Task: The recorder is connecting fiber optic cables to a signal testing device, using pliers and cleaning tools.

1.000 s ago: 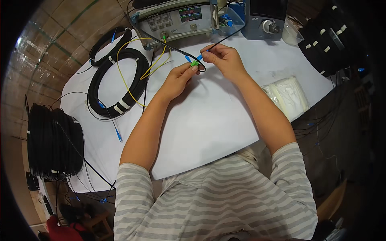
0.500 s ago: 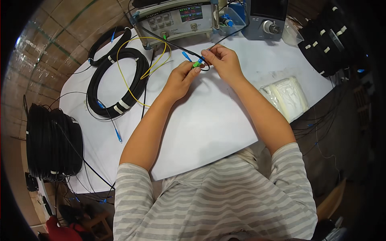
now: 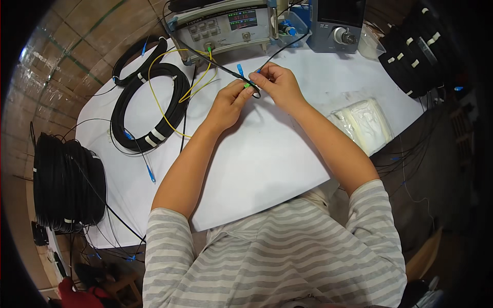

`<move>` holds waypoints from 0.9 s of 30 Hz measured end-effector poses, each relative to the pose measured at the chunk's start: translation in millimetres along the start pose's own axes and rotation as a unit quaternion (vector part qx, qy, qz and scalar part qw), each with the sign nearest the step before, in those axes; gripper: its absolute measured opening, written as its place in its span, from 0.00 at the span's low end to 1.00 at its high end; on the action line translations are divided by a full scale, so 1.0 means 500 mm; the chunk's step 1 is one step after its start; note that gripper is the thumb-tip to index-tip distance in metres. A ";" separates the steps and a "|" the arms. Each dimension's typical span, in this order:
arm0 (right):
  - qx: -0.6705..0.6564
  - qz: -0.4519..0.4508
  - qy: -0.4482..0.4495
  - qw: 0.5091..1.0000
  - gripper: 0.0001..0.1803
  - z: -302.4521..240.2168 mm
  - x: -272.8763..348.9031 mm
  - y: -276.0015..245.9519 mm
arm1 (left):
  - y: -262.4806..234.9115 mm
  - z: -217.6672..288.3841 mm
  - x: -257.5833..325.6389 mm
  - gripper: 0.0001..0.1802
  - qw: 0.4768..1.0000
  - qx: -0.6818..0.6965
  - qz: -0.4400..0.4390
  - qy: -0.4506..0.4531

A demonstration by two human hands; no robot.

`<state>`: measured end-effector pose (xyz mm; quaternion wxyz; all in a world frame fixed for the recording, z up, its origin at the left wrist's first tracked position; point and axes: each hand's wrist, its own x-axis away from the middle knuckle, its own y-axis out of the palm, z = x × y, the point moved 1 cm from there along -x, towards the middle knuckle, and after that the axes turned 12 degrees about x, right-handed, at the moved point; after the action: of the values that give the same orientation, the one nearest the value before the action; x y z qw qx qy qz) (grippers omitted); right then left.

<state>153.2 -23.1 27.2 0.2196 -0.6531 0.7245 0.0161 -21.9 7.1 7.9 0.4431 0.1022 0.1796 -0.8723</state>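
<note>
A small rectangular display (image 3: 243, 19) sits in the front panel of the grey bench instrument (image 3: 226, 28) at the far edge of the desk (image 3: 267, 169); it is dark with glowing red and green readouts. Just to its right, a blue-grey box unit (image 3: 336, 25) carries a dark, unlit screen (image 3: 341, 9) across its upper face. On the desk's right side lies a clear plastic bag (image 3: 363, 123), flat and roughly rectangular, holding white contents.

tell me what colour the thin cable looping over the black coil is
Yellow; the thin cable shows best in the head view.
</note>
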 end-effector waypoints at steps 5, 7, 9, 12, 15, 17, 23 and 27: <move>-0.106 -0.065 -0.039 0.991 0.12 0.008 -0.010 -0.012 | 0.013 0.013 0.000 0.14 0.983 0.164 0.026 -0.083; -0.183 -0.070 0.021 0.980 0.14 0.019 -0.020 -0.035 | 0.010 0.015 -0.007 0.14 0.984 0.160 0.014 -0.079; -0.237 -0.052 0.140 0.960 0.20 0.037 -0.022 -0.037 | 0.015 0.012 -0.006 0.14 0.985 0.159 0.003 -0.074; -0.115 -0.160 0.215 0.957 0.16 0.036 -0.039 -0.006 | 0.014 -0.001 -0.004 0.14 0.988 0.144 -0.011 -0.063; -0.142 -0.124 0.189 0.964 0.14 0.045 -0.042 0.006 | 0.018 0.002 -0.003 0.14 0.992 0.117 -0.015 -0.042; -0.163 -0.133 0.189 0.959 0.14 0.041 -0.052 0.004 | 0.013 -0.001 0.000 0.14 0.983 0.170 0.024 -0.067; -0.072 0.011 0.182 0.981 0.14 0.062 -0.114 -0.033 | -0.013 -0.009 -0.017 0.18 0.977 0.114 0.177 -0.045; -0.020 0.005 0.142 0.990 0.14 0.072 -0.156 -0.025 | 0.001 -0.005 -0.014 0.17 0.988 0.041 0.138 -0.057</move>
<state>179.5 59.4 24.6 0.1010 -0.6493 0.7513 -0.0612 -17.5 13.1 7.8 0.5640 0.0939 0.1018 -0.8141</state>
